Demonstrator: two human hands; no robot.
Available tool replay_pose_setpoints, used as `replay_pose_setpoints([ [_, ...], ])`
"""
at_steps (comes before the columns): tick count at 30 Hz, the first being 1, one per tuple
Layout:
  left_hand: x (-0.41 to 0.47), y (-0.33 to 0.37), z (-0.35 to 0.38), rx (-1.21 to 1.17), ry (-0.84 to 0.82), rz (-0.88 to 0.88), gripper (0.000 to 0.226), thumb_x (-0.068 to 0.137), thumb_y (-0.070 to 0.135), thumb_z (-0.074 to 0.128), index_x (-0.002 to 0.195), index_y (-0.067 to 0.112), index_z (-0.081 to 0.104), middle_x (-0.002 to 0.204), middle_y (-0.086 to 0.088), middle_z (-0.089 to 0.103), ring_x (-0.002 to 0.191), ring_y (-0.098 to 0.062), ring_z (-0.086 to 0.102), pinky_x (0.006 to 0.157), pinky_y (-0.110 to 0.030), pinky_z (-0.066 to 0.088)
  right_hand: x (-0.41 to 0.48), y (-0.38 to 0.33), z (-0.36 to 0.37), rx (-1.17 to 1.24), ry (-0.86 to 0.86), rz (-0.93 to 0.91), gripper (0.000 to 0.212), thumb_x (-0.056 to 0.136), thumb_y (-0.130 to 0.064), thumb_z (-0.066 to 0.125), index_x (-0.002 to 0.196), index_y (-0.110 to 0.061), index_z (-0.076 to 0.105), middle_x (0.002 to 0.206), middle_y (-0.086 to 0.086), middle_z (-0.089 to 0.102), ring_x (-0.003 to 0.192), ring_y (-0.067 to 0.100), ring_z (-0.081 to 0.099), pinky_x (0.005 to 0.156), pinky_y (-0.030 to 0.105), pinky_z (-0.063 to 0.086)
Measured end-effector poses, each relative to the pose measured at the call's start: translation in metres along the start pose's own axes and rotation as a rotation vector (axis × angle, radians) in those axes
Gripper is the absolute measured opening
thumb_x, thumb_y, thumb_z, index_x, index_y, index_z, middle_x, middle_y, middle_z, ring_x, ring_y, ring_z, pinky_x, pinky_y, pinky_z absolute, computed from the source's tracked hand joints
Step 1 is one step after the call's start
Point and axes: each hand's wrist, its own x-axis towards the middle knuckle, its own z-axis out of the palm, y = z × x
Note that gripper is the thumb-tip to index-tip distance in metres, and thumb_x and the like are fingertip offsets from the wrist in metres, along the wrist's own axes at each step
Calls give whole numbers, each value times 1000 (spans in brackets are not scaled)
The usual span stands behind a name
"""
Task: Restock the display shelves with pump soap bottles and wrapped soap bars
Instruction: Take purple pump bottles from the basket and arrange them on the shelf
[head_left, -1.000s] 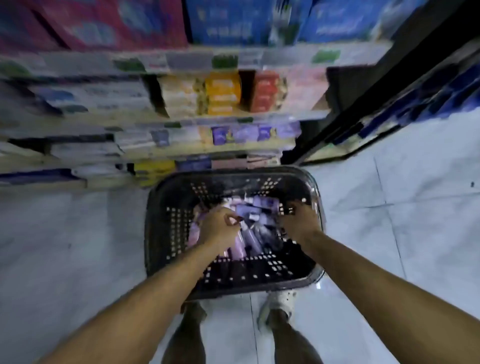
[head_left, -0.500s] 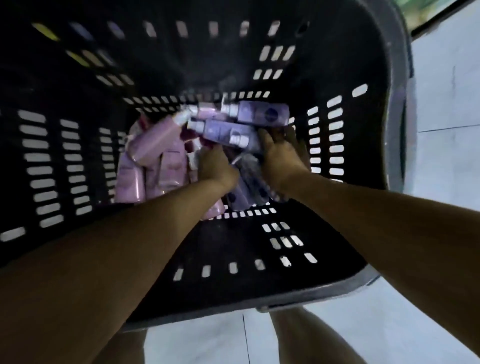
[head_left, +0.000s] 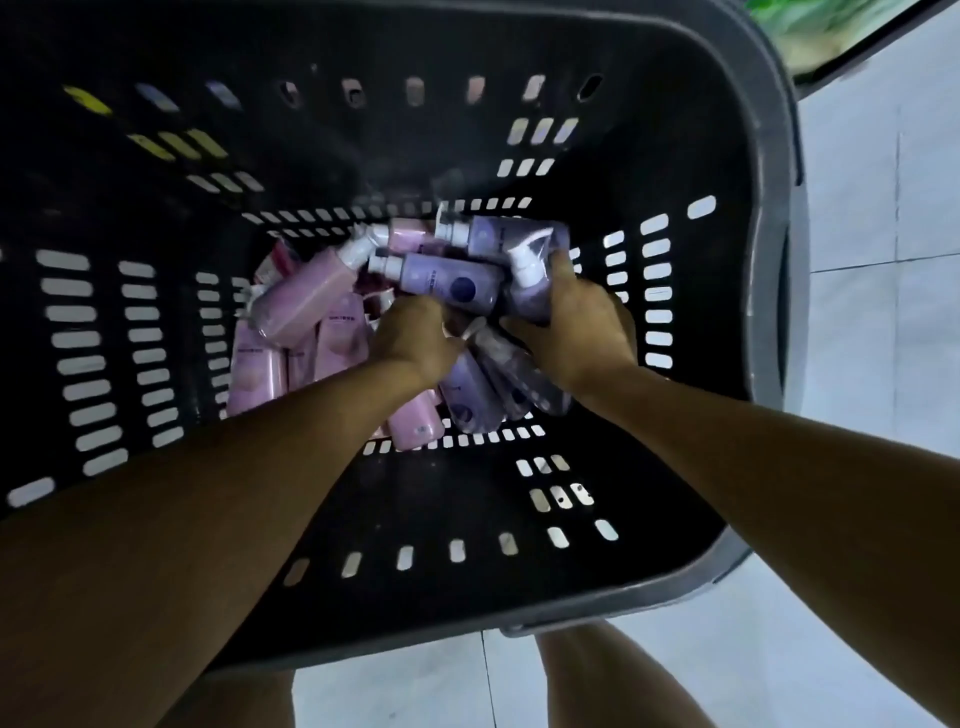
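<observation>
A pale tiled floor (head_left: 883, 208) shows to the right of the dark slotted basket (head_left: 769, 260) and again along its near side. The tiles look white with a faint blue cast and carry a soft sheen. Thin dark grout lines (head_left: 897, 156) cross them beside the basket, and another runs off its near edge. Past the basket's far right corner a dark strip (head_left: 857, 57) crosses the floor, possibly the foot of a shelf unit, with a blurred green patch (head_left: 810, 26) behind it.
</observation>
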Motion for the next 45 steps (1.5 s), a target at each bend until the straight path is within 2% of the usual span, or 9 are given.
replay_pose_setpoints([
  [8,-61,1,-27,182,-96,-5,16,88,14,60,101,8,68,104,-15,69,96,-32,67,74,-32,51,-67,-45,-65,194,160,53,51,81,-66,63,96,-37,24,65,-21,45,54,-9,39,47,9,25],
  [12,-123,24,-86,292,-54,129,17,79,12,67,95,15,71,104,-8,71,96,-26,68,77,-31,52,-101,-91,-126,329,173,2,48,84,-63,62,96,-28,30,69,-4,65,59,17,63,56,37,51],
  [16,-203,50,-232,418,217,250,11,89,22,62,99,22,66,101,0,69,93,-22,66,72,-33,50,-137,-175,-217,458,209,-94,48,84,-58,66,98,-22,37,78,0,67,70,26,66,62,42,52],
  [22,-379,95,-497,225,748,591,9,78,4,72,84,10,72,87,-4,65,77,-23,65,51,-30,53,-185,-335,-401,602,417,-401,47,83,-68,55,111,-31,47,78,-11,63,68,4,57,55,13,37],
  [25,-463,105,-609,164,963,690,20,88,22,53,92,10,70,89,6,63,81,-12,57,64,-28,46,-213,-419,-500,609,545,-588,35,85,-63,48,102,-32,45,74,-19,57,69,0,49,60,20,32],
  [31,-586,111,-774,-126,1310,649,18,87,25,71,103,16,73,89,5,70,81,-5,62,75,-20,48,-272,-560,-651,391,637,-894,47,95,-61,39,115,-19,46,102,2,55,102,21,50,83,32,37],
  [35,-619,115,-843,53,1428,668,14,86,13,73,99,8,74,86,0,66,78,-5,55,75,-4,36,-287,-611,-702,253,617,-844,52,89,-61,44,111,-14,50,95,12,57,102,33,54,83,39,42],
  [40,-597,128,-895,88,1428,607,19,89,18,71,102,5,74,97,-15,72,91,-34,66,79,-37,48,-284,-621,-735,222,879,-694,33,88,-54,62,88,-27,44,73,1,50,84,35,58,63,32,25],
  [45,-547,140,-902,72,1391,523,21,92,21,66,105,4,71,103,-16,70,97,-34,63,81,-38,45,-265,-596,-737,235,966,-551,34,88,-46,68,103,-17,59,82,6,65,87,34,63,65,31,31],
])
